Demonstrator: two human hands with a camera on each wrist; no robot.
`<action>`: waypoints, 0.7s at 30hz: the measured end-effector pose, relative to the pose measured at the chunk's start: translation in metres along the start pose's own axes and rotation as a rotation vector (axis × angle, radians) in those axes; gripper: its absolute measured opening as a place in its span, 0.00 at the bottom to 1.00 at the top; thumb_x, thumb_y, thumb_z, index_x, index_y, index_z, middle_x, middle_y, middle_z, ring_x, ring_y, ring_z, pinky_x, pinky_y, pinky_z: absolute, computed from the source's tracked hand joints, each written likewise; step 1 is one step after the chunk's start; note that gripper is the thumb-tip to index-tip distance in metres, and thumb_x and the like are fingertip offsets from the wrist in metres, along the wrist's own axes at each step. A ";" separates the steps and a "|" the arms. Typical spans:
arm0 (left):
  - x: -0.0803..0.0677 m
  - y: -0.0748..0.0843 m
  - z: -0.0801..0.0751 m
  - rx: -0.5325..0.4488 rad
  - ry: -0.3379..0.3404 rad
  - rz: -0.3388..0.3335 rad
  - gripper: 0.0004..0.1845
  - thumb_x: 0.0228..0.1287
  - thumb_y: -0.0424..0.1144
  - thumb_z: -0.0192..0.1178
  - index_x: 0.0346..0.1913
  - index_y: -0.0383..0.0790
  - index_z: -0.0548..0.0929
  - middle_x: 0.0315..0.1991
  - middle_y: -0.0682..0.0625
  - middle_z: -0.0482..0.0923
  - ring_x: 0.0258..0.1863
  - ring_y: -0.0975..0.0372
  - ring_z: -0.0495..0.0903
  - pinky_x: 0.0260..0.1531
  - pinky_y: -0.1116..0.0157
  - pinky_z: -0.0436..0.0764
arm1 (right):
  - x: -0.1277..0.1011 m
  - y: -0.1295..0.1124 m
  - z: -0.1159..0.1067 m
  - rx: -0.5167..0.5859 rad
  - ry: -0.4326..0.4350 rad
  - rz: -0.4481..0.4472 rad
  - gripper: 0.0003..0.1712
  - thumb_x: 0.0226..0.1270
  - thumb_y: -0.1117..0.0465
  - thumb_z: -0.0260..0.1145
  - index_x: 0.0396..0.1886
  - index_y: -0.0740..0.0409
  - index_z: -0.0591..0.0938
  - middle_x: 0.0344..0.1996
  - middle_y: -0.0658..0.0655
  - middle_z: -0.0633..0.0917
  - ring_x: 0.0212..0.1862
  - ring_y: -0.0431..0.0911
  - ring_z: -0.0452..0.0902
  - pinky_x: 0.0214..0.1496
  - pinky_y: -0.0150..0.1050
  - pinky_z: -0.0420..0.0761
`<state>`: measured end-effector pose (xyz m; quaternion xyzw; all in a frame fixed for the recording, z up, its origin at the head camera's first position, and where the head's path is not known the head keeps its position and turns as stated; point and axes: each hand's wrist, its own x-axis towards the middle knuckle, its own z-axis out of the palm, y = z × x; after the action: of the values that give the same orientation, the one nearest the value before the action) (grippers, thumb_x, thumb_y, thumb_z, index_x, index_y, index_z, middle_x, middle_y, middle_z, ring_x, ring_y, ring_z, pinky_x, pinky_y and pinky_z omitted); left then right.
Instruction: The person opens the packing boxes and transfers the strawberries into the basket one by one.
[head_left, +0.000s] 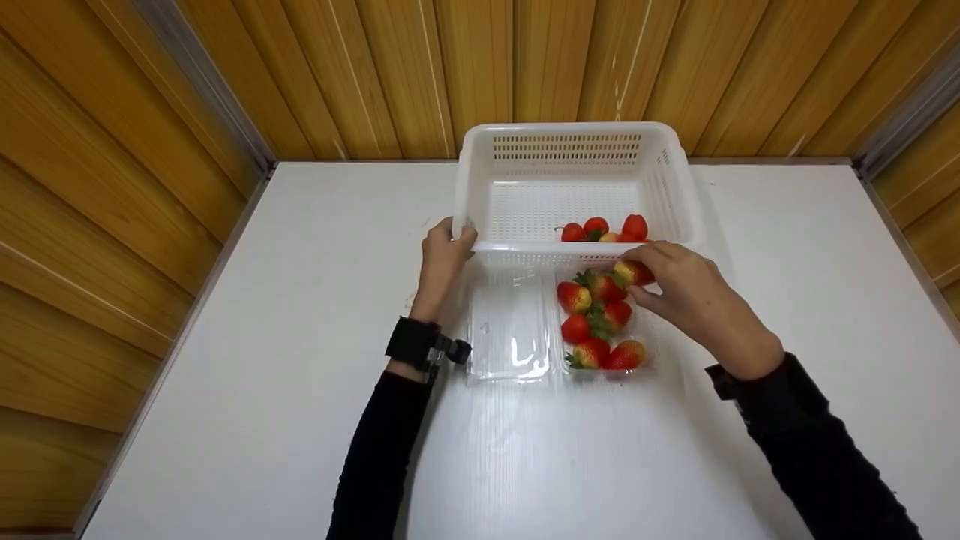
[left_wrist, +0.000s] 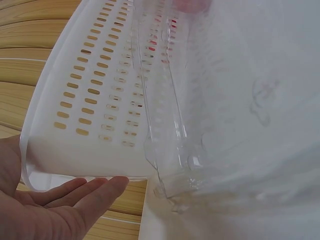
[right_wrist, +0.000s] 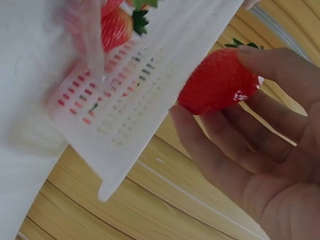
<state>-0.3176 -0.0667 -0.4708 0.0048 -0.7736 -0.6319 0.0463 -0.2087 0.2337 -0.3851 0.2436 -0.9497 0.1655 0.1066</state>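
Observation:
Between thumb and fingertips, my right hand (head_left: 694,289) pinches a red strawberry (right_wrist: 217,82) near the front rim of a white plastic basket (head_left: 574,246). My left hand (head_left: 444,255) grips the basket at its front left corner, its fingers (left_wrist: 102,197) along the outside in the left wrist view. A few strawberries (head_left: 634,226) lie inside the basket near its front wall, partly hidden by the rim. In front stands a clear plastic box (head_left: 555,360); its right half holds several strawberries (head_left: 589,351) with green leaves, while its left half (head_left: 510,330) shows no fruit.
The basket and the clear box stand on a white table (head_left: 300,337). Wood-look panels (head_left: 480,67) rise behind the table and along both sides, with grey metal strips at the corners.

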 end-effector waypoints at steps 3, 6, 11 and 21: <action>0.000 0.000 0.000 -0.001 0.001 0.005 0.16 0.63 0.39 0.53 0.47 0.30 0.78 0.45 0.43 0.79 0.46 0.59 0.79 0.40 0.66 0.82 | 0.007 0.009 -0.004 -0.009 0.036 -0.032 0.24 0.50 0.68 0.73 0.49 0.65 0.78 0.45 0.63 0.80 0.45 0.55 0.78 0.45 0.50 0.82; 0.000 0.001 0.001 0.012 0.005 -0.002 0.17 0.63 0.39 0.53 0.48 0.30 0.78 0.47 0.41 0.79 0.46 0.59 0.79 0.39 0.66 0.83 | 0.016 0.019 -0.005 -0.016 0.054 -0.061 0.24 0.51 0.67 0.73 0.49 0.64 0.78 0.46 0.63 0.80 0.47 0.54 0.77 0.47 0.50 0.81; 0.001 0.001 0.002 0.042 0.017 -0.033 0.19 0.63 0.39 0.52 0.51 0.29 0.77 0.50 0.40 0.78 0.48 0.58 0.79 0.39 0.67 0.83 | 0.030 0.037 -0.002 -0.022 0.061 -0.095 0.24 0.51 0.68 0.73 0.49 0.64 0.78 0.47 0.63 0.80 0.50 0.55 0.76 0.50 0.52 0.80; 0.001 0.001 0.002 0.054 0.014 -0.033 0.19 0.62 0.38 0.52 0.52 0.29 0.77 0.52 0.40 0.77 0.50 0.57 0.78 0.39 0.67 0.83 | 0.047 0.068 0.004 -0.007 -0.022 -0.080 0.22 0.54 0.71 0.70 0.50 0.65 0.78 0.48 0.64 0.80 0.52 0.58 0.75 0.54 0.56 0.76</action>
<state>-0.3190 -0.0645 -0.4698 0.0229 -0.7898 -0.6115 0.0412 -0.2839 0.2685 -0.3935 0.2828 -0.9409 0.1552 0.1033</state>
